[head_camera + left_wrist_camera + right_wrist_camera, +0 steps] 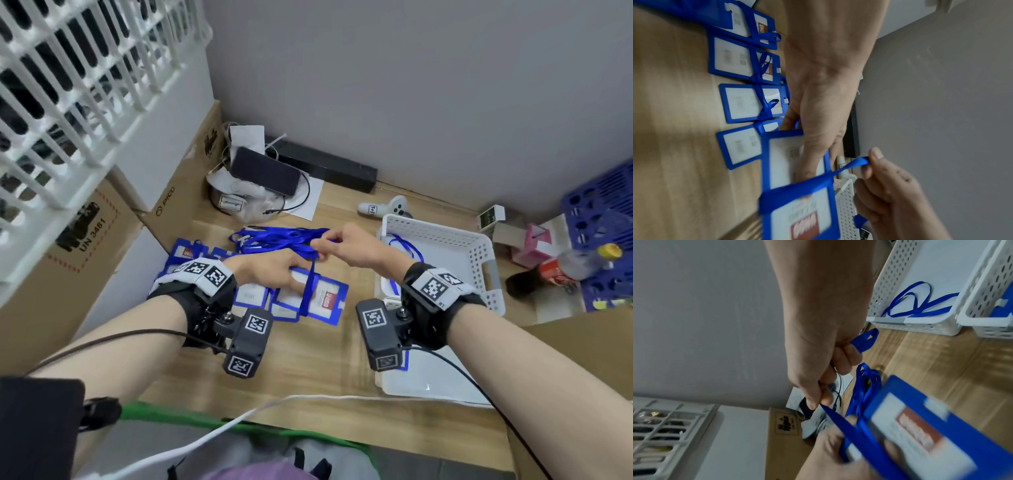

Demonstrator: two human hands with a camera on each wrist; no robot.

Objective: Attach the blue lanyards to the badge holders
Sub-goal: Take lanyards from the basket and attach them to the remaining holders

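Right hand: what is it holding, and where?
The right hand pinches a blue ribbon lanyard near its looped end, between thumb and fingertips; the strap runs to a blue-framed badge holder.

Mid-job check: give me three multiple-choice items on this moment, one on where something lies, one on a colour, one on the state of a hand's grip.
1. Where does the loose lanyard not being worked on lie?
A. in the white basket
B. on the cardboard box
C. over the phone

2. What colour are the badge holder frames?
A. red
B. blue
C. green

3. What is the right hand doing?
A. resting flat
B. pinching a lanyard
C. holding a bottle

Answers:
1 A, a lanyard lies in the white basket.
2 B, the badge holder has a blue frame.
3 B, the right hand has its grip on the blue lanyard, which runs to the holder in the left hand.
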